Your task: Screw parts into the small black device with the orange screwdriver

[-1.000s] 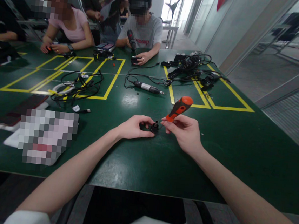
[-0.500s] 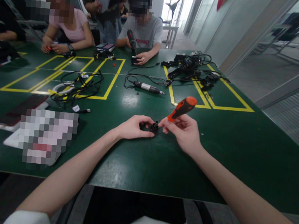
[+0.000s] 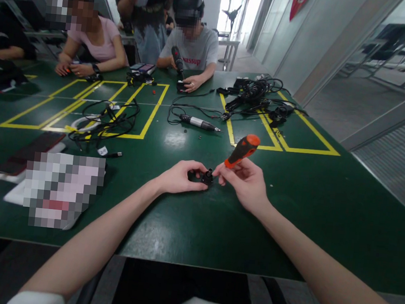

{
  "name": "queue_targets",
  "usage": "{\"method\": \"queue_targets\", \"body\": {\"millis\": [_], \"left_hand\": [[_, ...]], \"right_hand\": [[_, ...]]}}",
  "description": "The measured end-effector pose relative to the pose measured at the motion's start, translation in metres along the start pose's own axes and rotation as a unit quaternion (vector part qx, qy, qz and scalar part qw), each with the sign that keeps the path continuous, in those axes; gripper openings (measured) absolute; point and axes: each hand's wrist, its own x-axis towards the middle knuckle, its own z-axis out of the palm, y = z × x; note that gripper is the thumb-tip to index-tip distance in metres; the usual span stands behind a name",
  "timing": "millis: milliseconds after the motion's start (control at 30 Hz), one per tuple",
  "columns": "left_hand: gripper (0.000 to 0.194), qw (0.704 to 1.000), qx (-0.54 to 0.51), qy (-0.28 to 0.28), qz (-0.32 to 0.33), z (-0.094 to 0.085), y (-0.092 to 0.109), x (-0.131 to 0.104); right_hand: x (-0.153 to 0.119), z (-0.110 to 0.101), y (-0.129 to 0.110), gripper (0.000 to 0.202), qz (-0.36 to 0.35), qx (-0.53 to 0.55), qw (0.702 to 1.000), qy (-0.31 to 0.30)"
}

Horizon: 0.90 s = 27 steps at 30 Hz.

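Note:
My left hand [image 3: 182, 177] lies low on the green table [image 3: 166, 230], its thumb and fingers closed round a small black part [image 3: 207, 177]. A short round post stands up from the top of that part. Just to the right, my right hand [image 3: 247, 182] grips a screwdriver [image 3: 242, 151] with an orange and black handle. The handle leans up and to the right. Its shaft is mostly hidden by my fingers, and I cannot tell whether the tip touches the black part. My right fingertips are close beside the part.
Beyond my hands lies a corded electric screwdriver [image 3: 200, 122]. Black cables [image 3: 105, 121] lie at left, and a larger cable heap [image 3: 254, 97] at back right. A phone [image 3: 28, 154] rests at left. Across the table a person [image 3: 194, 51] holds a power driver [image 3: 177, 59].
The whole view has shifted slightly, with the table appearing a little lower. My hands keep nearly the same hold on the part and the screwdriver.

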Motion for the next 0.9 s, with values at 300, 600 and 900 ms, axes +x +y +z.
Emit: {"method": "queue_targets", "body": {"millis": [300,600,900], "left_hand": [[0.028,1.000,0.010,0.002,0.005,0.0012,-0.0023,-0.0019],[0.028,1.000,0.012,0.002,0.002,0.0013,-0.0021,-0.0045],[0.028,1.000,0.025,0.009,0.009,0.0034,-0.0057,-0.0053]], "right_hand": [[-0.0020,0.0011,0.0035,0.033,0.007,0.049,0.998,-0.033],[-0.0023,0.0043,-0.0003,0.028,0.006,-0.007,1.000,0.016],[-0.0005,0.0011,0.0048,0.035,0.010,0.041,0.999,-0.009]]}}
